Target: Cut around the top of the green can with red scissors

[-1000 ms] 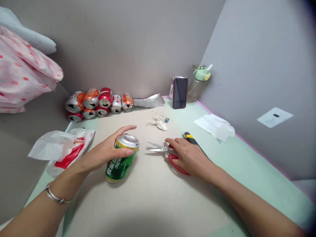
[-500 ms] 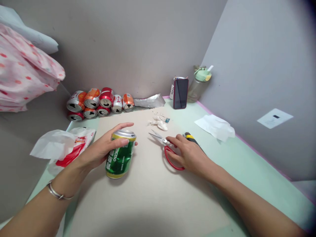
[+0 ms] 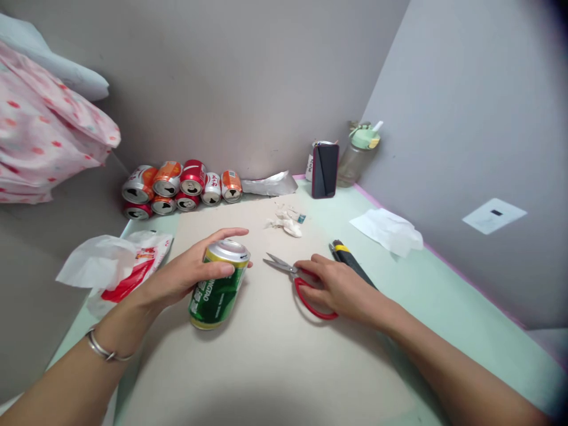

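Observation:
My left hand is wrapped round a green drink can that stands tilted on a beige board. My right hand rests on the red handles of a pair of scissors, fingers curled into the loops, blades pointing left toward the can. A black and yellow utility knife lies just right of that hand. A silver bracelet sits on my left wrist.
Several empty red and orange cans are stacked against the back wall. A white and red plastic bag lies at left, a crumpled tissue and white paper farther back. A phone and a green-lidded bottle stand in the corner.
My right hand has turned and drawn the scissors slightly toward me, with fingers moving into the handles. My left hand keeps the can, which shifted only slightly.

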A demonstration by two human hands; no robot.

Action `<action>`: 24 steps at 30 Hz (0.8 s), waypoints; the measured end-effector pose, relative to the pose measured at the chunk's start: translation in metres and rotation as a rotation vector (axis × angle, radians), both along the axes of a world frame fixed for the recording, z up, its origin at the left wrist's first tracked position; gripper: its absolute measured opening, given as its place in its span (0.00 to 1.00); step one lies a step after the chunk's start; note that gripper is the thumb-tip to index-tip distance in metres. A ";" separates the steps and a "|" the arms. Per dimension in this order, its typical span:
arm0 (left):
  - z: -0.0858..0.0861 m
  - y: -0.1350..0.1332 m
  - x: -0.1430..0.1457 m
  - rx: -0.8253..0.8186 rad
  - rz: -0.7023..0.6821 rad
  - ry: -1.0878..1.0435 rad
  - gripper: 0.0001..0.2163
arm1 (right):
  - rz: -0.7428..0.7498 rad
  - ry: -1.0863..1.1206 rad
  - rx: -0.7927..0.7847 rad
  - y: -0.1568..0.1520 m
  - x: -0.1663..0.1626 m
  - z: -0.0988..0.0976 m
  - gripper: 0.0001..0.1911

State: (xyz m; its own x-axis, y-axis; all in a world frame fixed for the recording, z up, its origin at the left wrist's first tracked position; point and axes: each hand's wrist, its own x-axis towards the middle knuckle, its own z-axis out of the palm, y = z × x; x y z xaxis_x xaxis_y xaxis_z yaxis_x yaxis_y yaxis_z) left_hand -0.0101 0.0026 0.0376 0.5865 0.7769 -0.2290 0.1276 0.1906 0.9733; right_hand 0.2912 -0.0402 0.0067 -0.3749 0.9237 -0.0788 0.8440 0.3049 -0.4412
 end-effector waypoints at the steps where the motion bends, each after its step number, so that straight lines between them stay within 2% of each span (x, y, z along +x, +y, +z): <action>1: 0.000 0.000 0.000 0.013 -0.009 0.014 0.37 | -0.016 0.015 -0.017 0.002 0.000 0.000 0.15; 6: 0.001 -0.002 0.001 0.014 -0.034 0.041 0.37 | -0.166 0.032 0.036 0.017 0.001 -0.008 0.14; 9: 0.000 -0.002 0.000 -0.012 -0.044 -0.007 0.39 | -0.187 0.115 0.044 0.020 0.003 -0.007 0.15; 12: 0.002 -0.002 -0.001 -0.038 -0.054 -0.051 0.44 | -0.113 0.228 0.001 0.012 0.002 0.005 0.15; 14: 0.004 -0.002 -0.001 -0.051 -0.057 -0.065 0.45 | -0.031 0.344 -0.065 0.002 0.000 0.013 0.20; 16: 0.005 -0.002 -0.001 -0.049 -0.064 -0.068 0.45 | 0.068 0.444 -0.119 -0.007 -0.003 0.020 0.19; 19: 0.004 -0.002 -0.001 -0.034 -0.073 -0.076 0.45 | 0.176 0.442 -0.136 -0.016 -0.008 0.024 0.18; 24: 0.003 -0.002 -0.002 -0.011 -0.094 -0.071 0.46 | 0.267 0.386 -0.069 -0.018 -0.013 0.023 0.18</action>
State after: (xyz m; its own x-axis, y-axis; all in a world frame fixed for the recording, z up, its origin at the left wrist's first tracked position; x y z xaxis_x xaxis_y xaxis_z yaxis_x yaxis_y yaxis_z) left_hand -0.0117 0.0008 0.0403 0.6714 0.7157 -0.1923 0.0758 0.1917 0.9785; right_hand 0.2782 -0.0579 0.0297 -0.6123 0.7887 0.0551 0.5107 0.4477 -0.7340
